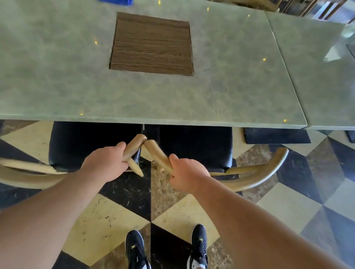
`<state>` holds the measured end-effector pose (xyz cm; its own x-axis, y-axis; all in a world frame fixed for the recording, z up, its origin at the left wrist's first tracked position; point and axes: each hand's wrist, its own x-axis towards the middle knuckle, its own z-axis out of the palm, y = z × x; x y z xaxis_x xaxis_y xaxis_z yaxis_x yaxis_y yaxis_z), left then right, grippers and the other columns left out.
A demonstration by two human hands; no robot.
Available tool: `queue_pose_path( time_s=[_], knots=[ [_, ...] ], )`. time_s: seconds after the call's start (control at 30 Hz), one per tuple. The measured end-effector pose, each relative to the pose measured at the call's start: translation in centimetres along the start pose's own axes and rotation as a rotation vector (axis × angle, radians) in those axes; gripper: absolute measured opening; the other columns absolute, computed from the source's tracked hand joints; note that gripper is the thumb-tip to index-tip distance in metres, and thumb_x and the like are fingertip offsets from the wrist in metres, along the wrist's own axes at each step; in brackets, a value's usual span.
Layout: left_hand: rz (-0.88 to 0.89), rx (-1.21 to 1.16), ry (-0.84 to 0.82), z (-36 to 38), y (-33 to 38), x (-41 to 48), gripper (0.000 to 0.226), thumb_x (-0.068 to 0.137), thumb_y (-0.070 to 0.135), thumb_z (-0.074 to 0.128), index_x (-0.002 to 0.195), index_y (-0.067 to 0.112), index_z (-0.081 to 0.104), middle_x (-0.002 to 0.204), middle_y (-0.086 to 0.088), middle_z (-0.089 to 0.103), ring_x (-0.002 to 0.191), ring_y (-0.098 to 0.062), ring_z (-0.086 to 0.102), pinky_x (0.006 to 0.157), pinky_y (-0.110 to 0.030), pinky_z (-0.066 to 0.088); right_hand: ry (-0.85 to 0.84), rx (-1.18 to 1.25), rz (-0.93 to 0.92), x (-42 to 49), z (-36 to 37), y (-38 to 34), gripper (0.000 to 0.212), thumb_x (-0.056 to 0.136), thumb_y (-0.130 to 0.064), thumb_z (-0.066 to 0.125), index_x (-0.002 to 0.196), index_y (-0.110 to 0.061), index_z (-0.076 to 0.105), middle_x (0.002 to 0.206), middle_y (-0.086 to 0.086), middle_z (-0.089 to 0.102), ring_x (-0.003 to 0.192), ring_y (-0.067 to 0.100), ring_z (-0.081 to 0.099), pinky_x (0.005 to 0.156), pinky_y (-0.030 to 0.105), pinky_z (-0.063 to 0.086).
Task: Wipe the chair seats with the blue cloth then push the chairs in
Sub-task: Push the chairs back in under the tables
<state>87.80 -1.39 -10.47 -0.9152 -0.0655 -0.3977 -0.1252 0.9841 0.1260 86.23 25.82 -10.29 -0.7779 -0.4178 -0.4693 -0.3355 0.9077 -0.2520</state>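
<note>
Two chairs with black seats and curved pale wooden backs stand side by side at the near edge of the table. My left hand grips the armrest end of the left chair. My right hand grips the armrest end of the right chair. The front parts of both seats are hidden under the tabletop. The two armrest tips almost touch between the seats. The blue cloth lies on the far side of the table, cut off by the top edge of the view.
The grey-green table has a brown wooden square inset in its middle. A second table abuts it on the right. My feet in black shoes stand on a checkered floor. More furniture shows at the far right.
</note>
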Motion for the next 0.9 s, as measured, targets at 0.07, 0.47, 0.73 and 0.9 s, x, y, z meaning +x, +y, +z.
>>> queue_pose_path(
  time_s=[0.07, 0.47, 0.73, 0.9],
  knots=[
    [-0.006, 0.006, -0.005, 0.1, 0.2, -0.1, 0.036, 0.095, 0.040, 0.073, 0.100, 0.030, 0.039, 0.079, 0.006, 0.058, 0.063, -0.013, 0.060, 0.051, -0.029, 0.040, 0.001, -0.016, -0.012, 0.2, -0.3, 0.5, 0.040, 0.087, -0.029, 0.067, 0.107, -0.034, 0.032, 0.070, -0.008, 0.058, 0.051, 0.014, 0.059, 0.037, 0.029, 0.041],
    [0.016, 0.058, 0.027, 2.0, -0.2, -1.4, 0.039, 0.096, 0.044, 0.072, 0.116, 0.029, 0.042, 0.074, 0.009, 0.054, 0.057, -0.010, 0.056, 0.047, -0.026, 0.035, 0.022, -0.048, -0.020, 0.3, -0.3, 0.9, 0.039, 0.089, -0.030, 0.064, 0.103, -0.033, 0.028, 0.069, -0.008, 0.056, 0.051, 0.014, 0.057, 0.038, 0.028, 0.033],
    [0.031, 0.048, 0.030, 1.7, -0.1, -1.0, 0.043, 0.097, 0.043, 0.071, 0.127, 0.026, 0.047, 0.077, 0.011, 0.055, 0.059, -0.010, 0.058, 0.048, -0.024, 0.036, 0.030, -0.045, 0.001, 0.1, -0.6, 0.8, 0.042, 0.090, -0.032, 0.065, 0.099, -0.035, 0.024, 0.067, -0.008, 0.055, 0.049, 0.012, 0.056, 0.038, 0.026, 0.032],
    [0.040, 0.046, 0.034, 1.5, 0.0, -1.3, 0.040, 0.097, 0.043, 0.072, 0.122, 0.026, 0.046, 0.077, 0.010, 0.054, 0.059, -0.011, 0.058, 0.049, -0.024, 0.039, 0.020, -0.054, -0.014, 0.1, -0.7, 0.8, 0.040, 0.089, -0.034, 0.064, 0.101, -0.033, 0.026, 0.067, -0.008, 0.056, 0.049, 0.013, 0.057, 0.037, 0.027, 0.034]
  ],
)
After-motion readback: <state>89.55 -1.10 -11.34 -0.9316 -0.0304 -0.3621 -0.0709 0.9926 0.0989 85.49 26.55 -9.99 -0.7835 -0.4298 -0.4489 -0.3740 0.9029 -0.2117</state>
